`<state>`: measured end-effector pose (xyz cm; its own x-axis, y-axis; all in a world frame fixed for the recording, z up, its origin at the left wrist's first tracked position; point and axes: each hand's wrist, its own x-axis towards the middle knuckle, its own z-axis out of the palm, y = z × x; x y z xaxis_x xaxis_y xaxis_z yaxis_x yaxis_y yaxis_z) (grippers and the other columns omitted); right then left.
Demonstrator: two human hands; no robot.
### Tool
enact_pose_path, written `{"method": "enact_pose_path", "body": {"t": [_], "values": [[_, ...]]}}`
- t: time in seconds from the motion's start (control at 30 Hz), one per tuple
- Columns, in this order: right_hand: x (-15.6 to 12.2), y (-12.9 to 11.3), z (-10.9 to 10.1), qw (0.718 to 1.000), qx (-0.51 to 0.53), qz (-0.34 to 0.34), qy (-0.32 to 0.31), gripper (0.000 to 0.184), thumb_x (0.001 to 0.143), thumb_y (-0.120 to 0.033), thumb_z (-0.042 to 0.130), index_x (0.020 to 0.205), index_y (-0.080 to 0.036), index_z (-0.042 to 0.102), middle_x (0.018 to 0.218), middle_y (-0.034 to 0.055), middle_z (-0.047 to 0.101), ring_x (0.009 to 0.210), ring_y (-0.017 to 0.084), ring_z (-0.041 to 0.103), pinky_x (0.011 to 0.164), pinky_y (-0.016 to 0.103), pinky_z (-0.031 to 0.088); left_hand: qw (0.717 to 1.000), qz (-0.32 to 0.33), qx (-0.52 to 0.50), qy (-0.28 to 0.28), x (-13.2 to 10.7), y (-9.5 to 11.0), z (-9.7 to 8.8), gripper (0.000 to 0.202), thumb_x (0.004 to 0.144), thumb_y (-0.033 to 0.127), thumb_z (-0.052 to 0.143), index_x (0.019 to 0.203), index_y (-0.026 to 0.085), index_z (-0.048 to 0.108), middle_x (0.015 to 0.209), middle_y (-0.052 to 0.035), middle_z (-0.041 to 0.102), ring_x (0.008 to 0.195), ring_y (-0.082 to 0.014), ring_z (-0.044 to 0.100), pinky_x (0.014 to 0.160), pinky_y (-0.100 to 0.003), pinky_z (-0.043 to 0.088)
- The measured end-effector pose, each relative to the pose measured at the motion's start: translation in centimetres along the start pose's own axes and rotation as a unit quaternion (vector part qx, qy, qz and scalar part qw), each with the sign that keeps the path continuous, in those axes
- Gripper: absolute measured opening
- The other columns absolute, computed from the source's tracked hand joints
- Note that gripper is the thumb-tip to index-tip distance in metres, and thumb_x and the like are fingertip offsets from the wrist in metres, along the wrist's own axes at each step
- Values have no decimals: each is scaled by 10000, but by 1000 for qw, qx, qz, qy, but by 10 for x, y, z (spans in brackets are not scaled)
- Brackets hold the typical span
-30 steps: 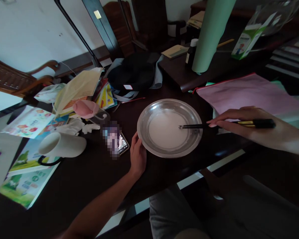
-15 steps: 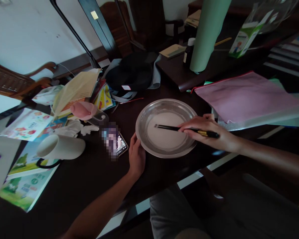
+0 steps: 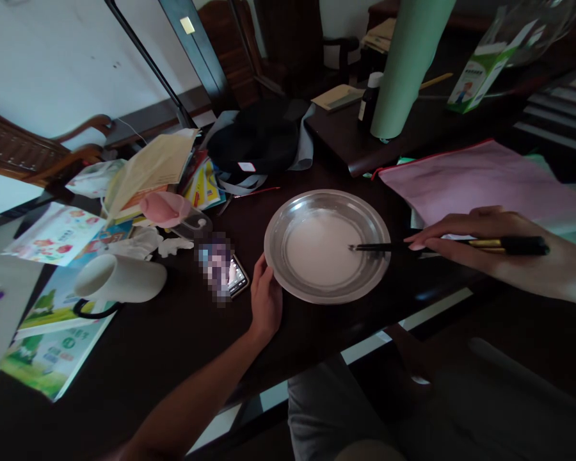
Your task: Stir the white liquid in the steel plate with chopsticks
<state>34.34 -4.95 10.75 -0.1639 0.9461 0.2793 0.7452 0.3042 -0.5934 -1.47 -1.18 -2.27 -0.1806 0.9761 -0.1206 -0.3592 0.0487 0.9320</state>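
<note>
A round metal basin [image 3: 381,282] with a milky white liquid [image 3: 321,250] in its bottom sits on the dark table. My left hand [image 3: 267,294] grips its left rim, thumb near the edge and fingers along the outside. In my right hand [image 3: 484,246], to the right of the basin, is a pair of black chopsticks [image 3: 384,247] with a gold band near the thick end. Their tips reach over the basin's right rim, above the right part of the liquid; whether they touch it I cannot tell.
Left of the basin lie a phone [image 3: 237,275], a white mug [image 3: 139,278], crumpled tissue [image 3: 175,246] and booklets [image 3: 52,358]. Behind it is a black bag [image 3: 254,141]. A pink zip pouch [image 3: 480,182] lies to the right, with a green cylinder [image 3: 408,77] standing farther back.
My right hand has moved right, drawing the chopsticks from the middle of the basin toward its right side. My left hand stays on the rim. The view has shifted slightly.
</note>
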Motion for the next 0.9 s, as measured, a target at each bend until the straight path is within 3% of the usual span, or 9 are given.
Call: {"method": "enact_pose_path", "body": {"t": [0.07, 0.17, 0.3, 0.47, 0.6, 0.8, 0.9], "values": [[-5, -3, -5, 1000, 17, 4, -18, 439, 1017, -747, 571, 1129, -426, 848, 1168, -6, 869, 1055, 312, 788, 1001, 533, 506, 1000, 3, 2, -3, 0, -1, -1, 361, 858, 522, 840, 1128, 288, 797, 1250, -38, 779, 1187, -231, 722, 1064, -336, 560], [-4, -12, -5, 996, 40, -8, -78, 367, 1038, -676, 601, 1135, -423, 849, 1145, -20, 875, 1027, 276, 803, 932, 483, 519, 1000, 11, 7, -7, 1, -2, -2, 369, 869, 528, 825, 1126, 266, 791, 1256, -53, 775, 1206, -249, 716, 1087, -359, 546], [4, -22, 14, 988, 94, -31, -123, 244, 1065, -521, 647, 1130, -386, 839, 1120, -16, 876, 989, 229, 808, 891, 451, 496, 1000, 9, -2, 2, 1, -1, 0, 399, 849, 524, 847, 1149, 265, 802, 1241, -50, 787, 1193, -245, 727, 1065, -344, 561], [18, -18, 54, 984, 121, -75, -111, 209, 1076, -436, 644, 1158, -361, 821, 1143, -15, 872, 994, 219, 806, 884, 450, 464, 1000, -1, -16, 15, 0, 0, 2, 437, 792, 528, 900, 1141, 278, 818, 1194, -34, 802, 1129, -223, 749, 987, -301, 592], [36, -8, 68, 990, 77, -98, -65, 192, 1061, -387, 650, 1129, -350, 825, 1129, -6, 876, 982, 228, 805, 889, 457, 462, 1000, 1, -3, 7, 1, 0, 0, 420, 825, 534, 872, 1152, 277, 812, 1263, -46, 791, 1204, -247, 737, 1051, -336, 583], [47, -7, 39, 995, 53, -85, -4, 171, 1040, -342, 660, 1030, -303, 827, 1010, 23, 883, 878, 213, 804, 825, 419, 500, 1000, 2, 7, -5, 1, 0, -2, 362, 864, 509, 830, 1132, 268, 797, 1292, -59, 775, 1248, -258, 710, 1100, -362, 549], [37, -8, 16, 999, 12, -46, -4, 246, 1045, -481, 640, 994, -336, 833, 967, 12, 873, 822, 233, 787, 824, 454, 500, 1000, 1, -2, 3, 1, 0, -1, 381, 843, 510, 849, 1124, 258, 798, 1272, -61, 778, 1228, -255, 712, 1089, -355, 548]]}}
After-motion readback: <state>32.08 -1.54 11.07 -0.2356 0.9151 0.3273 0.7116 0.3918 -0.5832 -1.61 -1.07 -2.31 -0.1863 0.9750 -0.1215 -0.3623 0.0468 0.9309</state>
